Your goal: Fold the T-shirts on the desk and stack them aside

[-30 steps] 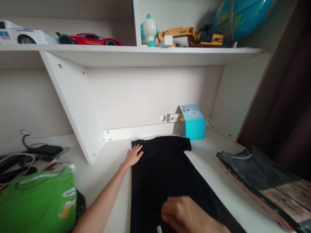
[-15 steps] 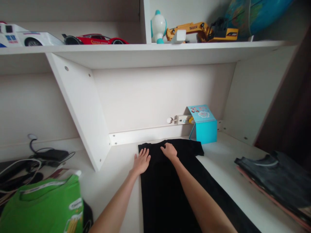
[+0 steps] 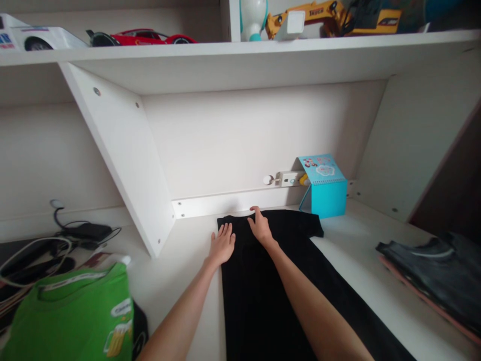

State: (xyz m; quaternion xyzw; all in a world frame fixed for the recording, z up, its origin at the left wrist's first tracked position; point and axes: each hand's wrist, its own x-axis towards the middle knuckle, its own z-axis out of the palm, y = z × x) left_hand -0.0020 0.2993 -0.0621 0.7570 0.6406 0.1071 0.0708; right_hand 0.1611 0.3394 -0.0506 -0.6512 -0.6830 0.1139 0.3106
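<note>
A black T-shirt lies spread on the white desk, its left side folded in along a straight edge and a short sleeve sticking out at the right. My left hand rests flat on the shirt's upper left edge, fingers stretched out. Near the collar at the top, my right hand touches the cloth, with thumb and index finger apart and the other fingers partly curled. Neither hand grips the fabric.
A blue desk calendar stands behind the sleeve, by a power strip. Folded clothes lie at the right, a green T-shirt and cables at the left. A white upright panel and a toy-laden shelf frame the space.
My right index finger has stretched out toward the shirt's top edge. The left hand stays on the shirt's left edge. The whole view has shifted slightly downward.
</note>
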